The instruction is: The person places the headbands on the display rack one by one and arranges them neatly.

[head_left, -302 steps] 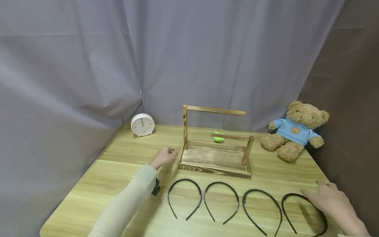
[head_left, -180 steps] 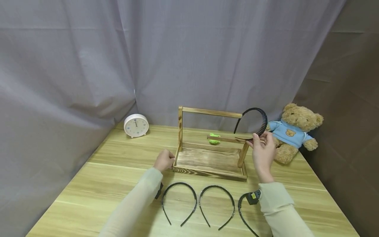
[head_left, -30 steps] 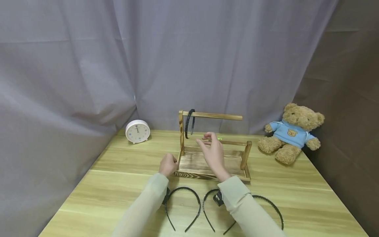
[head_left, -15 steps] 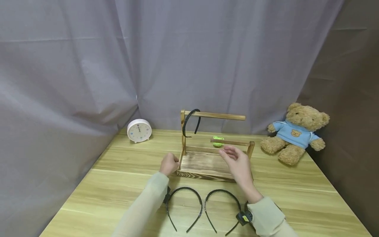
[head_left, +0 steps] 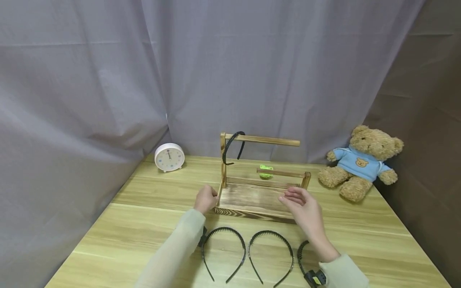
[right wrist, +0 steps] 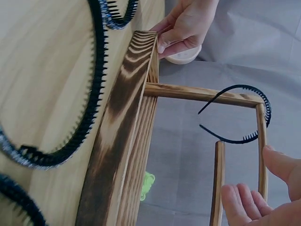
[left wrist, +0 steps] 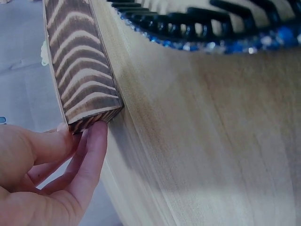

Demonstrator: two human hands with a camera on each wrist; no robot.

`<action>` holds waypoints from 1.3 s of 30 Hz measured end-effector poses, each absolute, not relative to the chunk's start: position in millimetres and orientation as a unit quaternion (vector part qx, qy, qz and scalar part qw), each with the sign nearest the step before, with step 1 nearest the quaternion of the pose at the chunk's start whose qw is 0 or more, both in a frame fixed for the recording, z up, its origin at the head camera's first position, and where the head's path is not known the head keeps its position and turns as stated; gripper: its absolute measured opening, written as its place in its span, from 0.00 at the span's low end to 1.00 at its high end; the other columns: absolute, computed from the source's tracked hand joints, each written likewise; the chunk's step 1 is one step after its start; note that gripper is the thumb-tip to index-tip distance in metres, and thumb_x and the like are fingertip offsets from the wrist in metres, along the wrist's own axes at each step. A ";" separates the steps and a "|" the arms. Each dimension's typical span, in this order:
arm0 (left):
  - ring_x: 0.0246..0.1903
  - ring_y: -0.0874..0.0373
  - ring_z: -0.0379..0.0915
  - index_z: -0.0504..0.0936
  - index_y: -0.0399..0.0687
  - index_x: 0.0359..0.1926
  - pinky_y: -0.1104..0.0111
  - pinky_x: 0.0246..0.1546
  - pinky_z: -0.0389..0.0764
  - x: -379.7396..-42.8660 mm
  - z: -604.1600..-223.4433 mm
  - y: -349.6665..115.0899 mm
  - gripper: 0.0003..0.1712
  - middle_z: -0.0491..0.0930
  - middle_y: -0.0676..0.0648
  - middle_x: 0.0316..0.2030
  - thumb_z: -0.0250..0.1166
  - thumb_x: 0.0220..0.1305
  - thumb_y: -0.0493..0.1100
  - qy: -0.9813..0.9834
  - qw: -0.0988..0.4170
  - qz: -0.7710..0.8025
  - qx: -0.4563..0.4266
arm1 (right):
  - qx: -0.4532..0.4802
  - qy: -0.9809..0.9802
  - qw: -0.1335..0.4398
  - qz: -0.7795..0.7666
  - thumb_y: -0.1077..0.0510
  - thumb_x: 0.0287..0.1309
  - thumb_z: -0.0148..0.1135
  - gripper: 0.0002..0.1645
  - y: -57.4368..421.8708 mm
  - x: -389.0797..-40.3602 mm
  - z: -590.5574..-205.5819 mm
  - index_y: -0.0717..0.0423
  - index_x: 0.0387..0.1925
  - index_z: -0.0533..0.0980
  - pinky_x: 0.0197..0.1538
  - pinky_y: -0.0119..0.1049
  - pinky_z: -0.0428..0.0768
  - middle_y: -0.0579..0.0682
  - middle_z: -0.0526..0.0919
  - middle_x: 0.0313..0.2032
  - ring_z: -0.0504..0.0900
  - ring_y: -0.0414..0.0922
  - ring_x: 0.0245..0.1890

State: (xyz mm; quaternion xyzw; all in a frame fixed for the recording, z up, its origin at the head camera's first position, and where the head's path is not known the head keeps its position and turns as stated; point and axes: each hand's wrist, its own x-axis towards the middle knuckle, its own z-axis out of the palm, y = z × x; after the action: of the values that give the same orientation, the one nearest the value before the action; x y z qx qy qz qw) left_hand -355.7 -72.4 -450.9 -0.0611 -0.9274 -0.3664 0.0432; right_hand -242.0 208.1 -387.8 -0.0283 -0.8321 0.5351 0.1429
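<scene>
My left hand grips the left end of a wooden stand, thumb and fingertips at the tray's corner in the left wrist view. The stand has a shallow tray, a tall upper bar and a shorter lower bar. A black toothed headband hangs on the upper bar near its left post. My right hand holds nothing, its fingers loosely bent over the tray's right end. On the table before the stand lie three more headbands: a left one, a middle one and a right one, partly hidden by my right wrist.
A white clock stands at the back left of the wooden table. A teddy bear in a blue top sits at the back right. Behind the lower bar lies a bright green item. Grey curtain closes off the back.
The rightmost headband was picked up by my right hand, hung over the upper bar and let go. My right hand then drew back rightward and nearer. My left hand took hold of the stand's left end.
</scene>
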 end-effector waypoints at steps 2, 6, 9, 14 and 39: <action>0.20 0.57 0.67 0.87 0.34 0.24 0.67 0.25 0.72 -355.5 -451.6 -72.8 0.08 0.82 0.45 0.20 0.65 0.57 0.30 -0.929 0.047 -0.361 -0.066 | -0.028 -0.832 0.138 0.537 0.52 0.58 0.69 0.35 210.5 -238.2 -389.0 0.66 0.61 0.69 0.49 0.16 0.75 0.63 0.78 0.56 0.79 0.51 0.55; 0.20 0.58 0.67 0.87 0.34 0.25 0.66 0.25 0.73 -355.0 -452.9 -73.8 0.07 0.84 0.44 0.22 0.66 0.58 0.30 -0.930 0.045 -0.359 -0.063 | -0.033 -0.845 0.123 0.519 0.50 0.56 0.71 0.41 216.7 -230.1 -391.3 0.66 0.63 0.65 0.54 0.18 0.74 0.63 0.74 0.60 0.76 0.55 0.59; 0.21 0.58 0.69 0.88 0.34 0.27 0.65 0.27 0.76 -354.4 -453.0 -74.1 0.06 0.85 0.43 0.25 0.66 0.58 0.30 -0.930 0.042 -0.359 -0.058 | -0.045 -0.856 0.107 0.503 0.44 0.54 0.71 0.46 222.8 -224.6 -393.3 0.65 0.65 0.64 0.57 0.24 0.75 0.62 0.73 0.61 0.74 0.55 0.61; 0.23 0.57 0.71 0.88 0.33 0.30 0.64 0.28 0.77 -355.0 -451.6 -73.3 0.05 0.86 0.40 0.29 0.66 0.59 0.31 -0.927 0.036 -0.369 -0.050 | -0.063 -0.867 0.092 0.486 0.41 0.54 0.70 0.49 234.2 -215.9 -396.6 0.66 0.66 0.62 0.59 0.34 0.76 0.63 0.72 0.62 0.74 0.56 0.61; 0.37 0.46 0.83 0.87 0.32 0.38 0.57 0.40 0.84 -357.8 -450.0 -75.3 0.08 0.87 0.37 0.36 0.68 0.59 0.33 -0.915 0.043 -0.400 -0.040 | -0.114 -0.928 -0.083 0.346 0.29 0.51 0.65 0.69 316.7 -195.3 -424.2 0.79 0.67 0.47 0.50 0.59 0.76 0.81 0.59 0.60 0.64 0.75 0.58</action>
State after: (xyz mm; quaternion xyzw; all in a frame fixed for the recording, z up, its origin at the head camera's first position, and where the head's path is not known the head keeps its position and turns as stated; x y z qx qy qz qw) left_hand -357.8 -75.3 -450.0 -0.0395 -0.9148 -0.3998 0.0426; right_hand -195.3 316.7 -424.2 -0.1135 -0.9276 0.3459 -0.0833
